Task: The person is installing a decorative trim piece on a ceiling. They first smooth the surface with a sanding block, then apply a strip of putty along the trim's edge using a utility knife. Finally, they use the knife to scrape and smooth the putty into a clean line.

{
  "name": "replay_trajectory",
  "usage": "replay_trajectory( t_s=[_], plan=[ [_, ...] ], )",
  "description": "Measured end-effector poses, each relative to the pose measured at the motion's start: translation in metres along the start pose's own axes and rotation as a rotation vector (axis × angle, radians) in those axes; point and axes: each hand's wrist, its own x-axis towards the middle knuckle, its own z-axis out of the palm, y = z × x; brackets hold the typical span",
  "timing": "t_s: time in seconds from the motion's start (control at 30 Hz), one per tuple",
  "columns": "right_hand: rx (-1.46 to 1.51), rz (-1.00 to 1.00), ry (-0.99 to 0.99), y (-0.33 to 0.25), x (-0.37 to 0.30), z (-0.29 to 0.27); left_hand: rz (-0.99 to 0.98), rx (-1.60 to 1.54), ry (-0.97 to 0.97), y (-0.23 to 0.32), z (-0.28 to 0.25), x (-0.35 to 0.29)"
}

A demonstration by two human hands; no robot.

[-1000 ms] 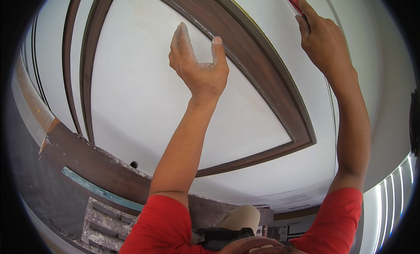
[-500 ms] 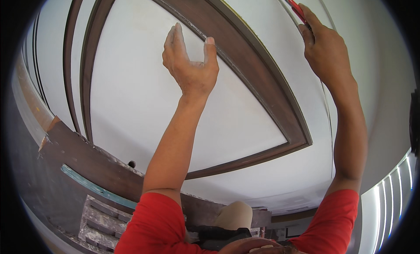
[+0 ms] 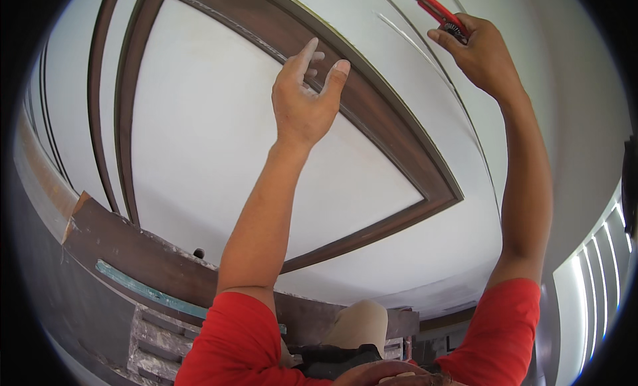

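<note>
My right hand [image 3: 485,57] is raised at the upper right, its fingers closed around a red utility knife [image 3: 435,8] with a dark round knob. The knife's front end points up and left, close to the white wall surface and a thin dark groove [image 3: 470,112]. A narrow white strip [image 3: 409,39] runs beside that groove, left of the knife. My left hand [image 3: 304,110] is empty, thumb and fingers apart and dusted white. It is raised in front of the dark brown moulding [image 3: 399,120]; whether it touches the moulding I cannot tell.
The moulding frames a white panel [image 3: 206,113]. Further brown trim [image 3: 100,87] curves down the left. Below lie a dark brown board [image 3: 146,253], a teal strip [image 3: 146,289] and a paint-stained slatted stand [image 3: 159,343]. Bright light strips [image 3: 593,286] show at the lower right.
My left hand has moved right, from the white panel to the brown moulding. My right hand has shifted slightly, showing more of the knife. The whole view has turned a little.
</note>
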Motion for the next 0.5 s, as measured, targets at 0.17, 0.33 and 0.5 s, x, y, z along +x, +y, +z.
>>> replay_trajectory(
  t_s=[0.17, 0.33, 0.5],
  plan=[
    [0.273, -0.002, -0.128, 0.057, -0.026, 0.013, 0.067, -0.168, -0.206, 0.011, 0.009, -0.004],
    [0.37, 0.1, -0.263, 0.116, -0.063, 0.036, 0.033, -0.404, -0.29, 0.024, 0.024, -0.013],
    [0.383, 0.163, -0.357, 0.146, -0.096, 0.05, 0.156, -0.405, -0.324, 0.042, 0.027, -0.019]
  ],
)
